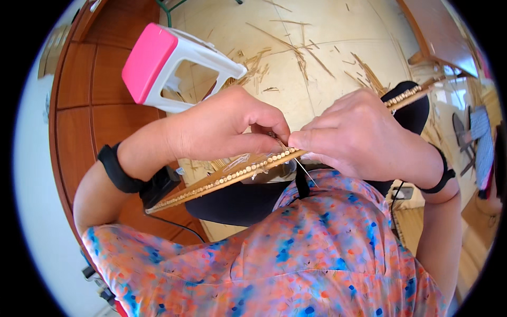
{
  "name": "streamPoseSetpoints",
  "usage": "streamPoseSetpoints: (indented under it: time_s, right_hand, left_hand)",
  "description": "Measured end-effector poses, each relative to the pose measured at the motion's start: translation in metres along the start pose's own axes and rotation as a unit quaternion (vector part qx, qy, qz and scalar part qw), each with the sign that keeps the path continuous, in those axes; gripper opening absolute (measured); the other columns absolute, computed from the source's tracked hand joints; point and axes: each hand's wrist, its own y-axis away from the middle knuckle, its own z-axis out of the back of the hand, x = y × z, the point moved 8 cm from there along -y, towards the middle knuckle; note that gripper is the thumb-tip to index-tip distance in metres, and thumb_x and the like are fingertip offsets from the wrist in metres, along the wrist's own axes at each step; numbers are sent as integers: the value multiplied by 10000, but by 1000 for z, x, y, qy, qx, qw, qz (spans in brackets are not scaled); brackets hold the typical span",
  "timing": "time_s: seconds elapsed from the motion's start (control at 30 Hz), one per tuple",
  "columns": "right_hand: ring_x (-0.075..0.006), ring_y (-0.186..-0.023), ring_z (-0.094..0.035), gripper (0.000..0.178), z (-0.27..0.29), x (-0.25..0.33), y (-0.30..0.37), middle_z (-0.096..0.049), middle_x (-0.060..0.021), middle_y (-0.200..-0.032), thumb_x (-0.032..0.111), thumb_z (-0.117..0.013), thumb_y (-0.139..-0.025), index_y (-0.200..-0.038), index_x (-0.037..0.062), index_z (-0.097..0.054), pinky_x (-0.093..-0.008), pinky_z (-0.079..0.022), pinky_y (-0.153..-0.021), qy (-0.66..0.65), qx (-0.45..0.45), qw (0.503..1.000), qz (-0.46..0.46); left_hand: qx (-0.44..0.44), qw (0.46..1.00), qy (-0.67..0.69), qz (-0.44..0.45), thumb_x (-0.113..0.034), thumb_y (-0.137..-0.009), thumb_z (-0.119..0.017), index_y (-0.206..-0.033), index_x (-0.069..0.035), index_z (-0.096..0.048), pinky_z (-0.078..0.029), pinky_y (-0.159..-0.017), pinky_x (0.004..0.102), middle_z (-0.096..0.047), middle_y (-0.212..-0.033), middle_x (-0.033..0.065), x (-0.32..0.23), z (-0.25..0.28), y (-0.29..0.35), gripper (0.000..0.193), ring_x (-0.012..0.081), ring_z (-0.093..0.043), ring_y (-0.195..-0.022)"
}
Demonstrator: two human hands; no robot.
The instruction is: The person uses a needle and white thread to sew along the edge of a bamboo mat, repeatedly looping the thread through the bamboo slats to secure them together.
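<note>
A mat of straw-coloured reed stalks [232, 178] lies slantwise across my lap, its row of round cut ends facing me along a thin wooden strip. My left hand [222, 124] is closed in a pinch just above the row, on a thin strand at the mat's edge. Against its fingertips, my right hand [359, 134] is closed over the mat's edge, thumb and forefinger pressed together. A thin pale strand [306, 171] sticks out below the edge between the hands. Clear loose threads [237, 161] show near the left fingers. What lies inside the right fingers is hidden.
A stool with a pink seat [150, 63] and white legs stands at the left, before brown wooden cabinets [74, 79]. Broken stalks [303, 58] litter the pale floor. A brown table [441, 37] is at the far right, and another person's blue-clad leg [483, 140] shows at the right.
</note>
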Motion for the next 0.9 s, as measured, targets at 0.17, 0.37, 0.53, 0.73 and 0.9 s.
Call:
streamPoseSetpoints:
  time_s: [0.17,0.37,0.53,0.73,0.9]
  right_hand:
    - [-253,-538,-585,147,9,-4,7,-593,-44,-603,155,-729,-713,-838,98,-675,-356,-437,-472,4,-48,999,-2]
    - [-301,-572,-581,111,6,-14,3,-551,-82,-567,178,-698,-714,-739,111,-613,-392,-433,-502,18,-40,999,12]
    - [-331,-599,-577,101,11,-25,0,-557,-115,-579,168,-701,-707,-766,95,-665,-409,-442,-536,3,-76,997,2]
    - [-347,-632,-585,140,12,-37,-14,-597,-142,-625,165,-733,-690,-800,83,-704,-418,-458,-574,-31,-81,996,9]
    - [-313,-695,-646,120,13,-47,-18,-661,-138,-697,128,-750,-723,-799,38,-723,-426,-484,-616,-59,-53,997,2]
  left_hand:
    - [58,997,-42,3,-55,-835,-703,-901,-37,-631,-470,-620,323,-627,-770,110,-9,-6,-11,99,275,-625,-722]
    - [58,976,-181,-106,-66,-842,-669,-869,-56,-611,-461,-647,391,-594,-761,98,-19,1,-21,64,318,-586,-724]
    - [41,979,-174,-94,-64,-832,-677,-836,-44,-621,-441,-675,389,-583,-727,98,-6,18,-24,59,312,-576,-735]
    - [22,980,-191,-59,-42,-831,-683,-852,-35,-640,-451,-687,352,-599,-750,97,3,35,-20,48,280,-580,-734]
    - [-38,985,-162,-32,3,-807,-705,-910,-29,-668,-466,-694,301,-615,-791,72,1,37,-19,115,217,-589,-750]
